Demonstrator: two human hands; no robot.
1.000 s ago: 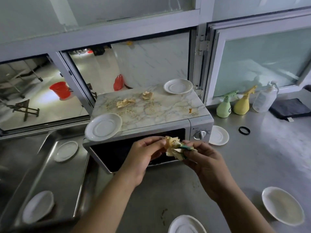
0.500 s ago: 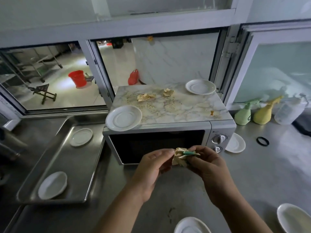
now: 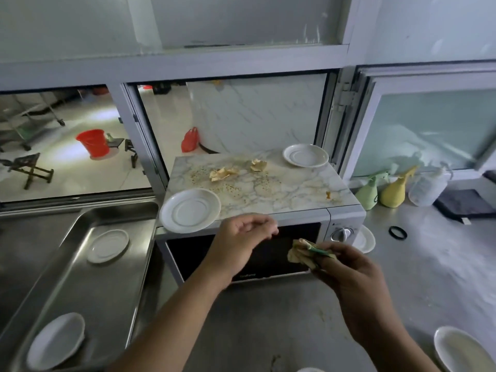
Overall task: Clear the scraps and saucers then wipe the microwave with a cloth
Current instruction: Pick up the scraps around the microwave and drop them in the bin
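A microwave (image 3: 268, 259) with a marble-patterned top stands against the window. On its top lie two crumpled scraps (image 3: 222, 173) (image 3: 258, 165), crumbs, a small orange bit (image 3: 328, 194), a saucer (image 3: 190, 210) at the front left corner and a saucer (image 3: 305, 156) at the back right. My right hand (image 3: 346, 267) pinches a wad of scraps (image 3: 303, 254) in front of the microwave door. My left hand (image 3: 241, 242) hovers empty, fingers loosely curled, just below the front edge of the top.
A steel tray (image 3: 139, 264) on the left holds two saucers (image 3: 108, 245) (image 3: 55, 340). More saucers sit right of the microwave (image 3: 366, 239) and at the counter's lower right (image 3: 464, 350). Spray bottles (image 3: 396, 190), a dark cloth (image 3: 467, 206) and a black ring (image 3: 397, 233) lie at the right.
My left hand has let go of the wad and risen toward the microwave's top. My right hand keeps the wad and has shifted right.
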